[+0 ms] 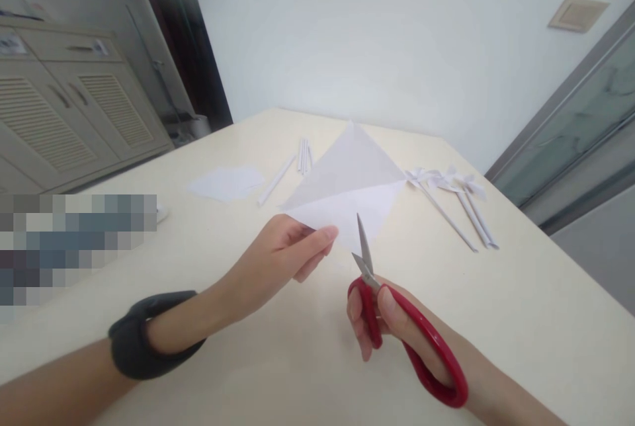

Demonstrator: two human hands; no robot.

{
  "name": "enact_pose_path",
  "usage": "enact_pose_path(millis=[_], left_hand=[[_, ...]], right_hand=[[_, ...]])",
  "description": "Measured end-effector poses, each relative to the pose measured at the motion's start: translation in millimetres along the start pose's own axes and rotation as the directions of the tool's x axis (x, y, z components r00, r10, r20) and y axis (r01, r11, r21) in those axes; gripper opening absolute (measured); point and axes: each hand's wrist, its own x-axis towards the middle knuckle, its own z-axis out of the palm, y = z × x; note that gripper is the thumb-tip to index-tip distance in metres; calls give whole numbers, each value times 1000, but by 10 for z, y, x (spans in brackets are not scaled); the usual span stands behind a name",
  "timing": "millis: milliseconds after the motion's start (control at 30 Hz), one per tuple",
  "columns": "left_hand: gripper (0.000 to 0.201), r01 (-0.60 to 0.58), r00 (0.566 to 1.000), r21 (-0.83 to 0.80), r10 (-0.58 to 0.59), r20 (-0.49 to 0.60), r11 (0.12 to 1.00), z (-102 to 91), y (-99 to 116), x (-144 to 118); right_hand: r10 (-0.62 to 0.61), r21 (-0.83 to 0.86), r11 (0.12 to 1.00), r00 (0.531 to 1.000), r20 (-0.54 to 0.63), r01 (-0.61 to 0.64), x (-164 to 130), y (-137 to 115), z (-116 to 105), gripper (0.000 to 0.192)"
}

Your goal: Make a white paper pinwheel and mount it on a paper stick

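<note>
A square sheet of white paper, creased along a diagonal, is held up above the table. My left hand pinches its near left edge between thumb and fingers. In my right hand is a pair of scissors with red handles and metal blades. The blades are parted and point up and away, with the tips at the paper's near corner. I cannot tell whether they touch the paper. A dark band sits on my left wrist.
On the cream table, several paper pinwheels on rolled sticks lie at right. Further back are several paper rolls and a loose roll. Some white paper lies at left. A wall stands behind, and a cabinet far left.
</note>
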Motion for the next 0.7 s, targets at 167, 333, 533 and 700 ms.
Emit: enact_pose_path(millis=[167, 333, 533, 700], left_hand=[[50, 16, 1000, 3, -16, -16, 1000, 24, -5, -9], [50, -39, 998, -36, 37, -46, 999, 8, -34, 4], [49, -15, 998, -25, 14, -54, 1000, 2, -35, 9], [51, -41, 996, -23, 39, -82, 999, 21, -85, 13]], right_hand=[[34, 45, 998, 999, 19, -34, 10, -1, 26, 41], [49, 70, 996, 998, -29, -47, 6, -31, 36, 43], [26, 107, 994, 999, -47, -21, 14, -22, 39, 42], [27, 118, 993, 999, -33, -23, 14, -21, 38, 42]])
